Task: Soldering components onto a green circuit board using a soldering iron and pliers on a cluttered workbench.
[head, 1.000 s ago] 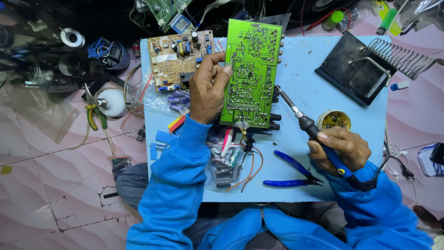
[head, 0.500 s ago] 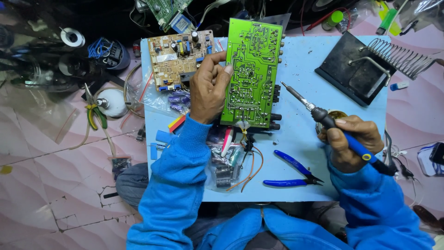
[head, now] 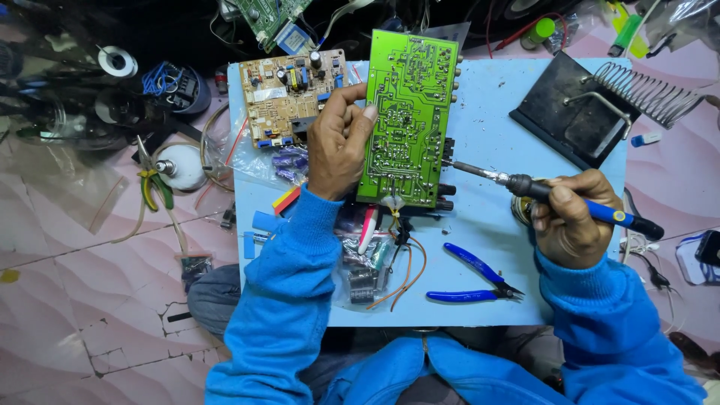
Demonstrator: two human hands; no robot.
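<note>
While I watch from afar, my left hand (head: 339,146) at nine o'clock clamps its grip on the green circuit board's (head: 409,112) edge, holding it solder-side up on the blue desk (head: 495,247). If that hold slackens, I judge the board could tip and the tip smear joints. At three o'clock, my right hand (head: 568,219) is wrapped tight around the soldering iron (head: 559,196), its tip just beside the board's right edge.
</note>
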